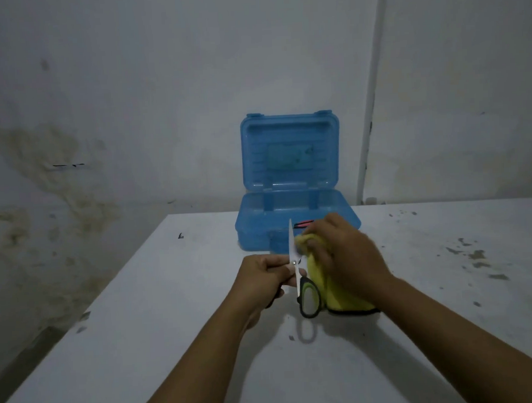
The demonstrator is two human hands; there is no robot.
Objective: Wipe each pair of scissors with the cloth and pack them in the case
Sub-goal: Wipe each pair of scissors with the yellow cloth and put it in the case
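- Left hand [264, 275] grips green-and-black-handled steel scissors [302, 279] above the white table [142, 331], blades up.
- Right hand [344, 255] clutches the yellow cloth [340, 290] against 1 blade.
- Open blue plastic case [291, 181] stands behind.

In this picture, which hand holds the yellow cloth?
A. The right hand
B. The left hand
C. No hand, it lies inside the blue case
A: the right hand grips the yellow cloth against the blade, while the left hand holds the scissors.
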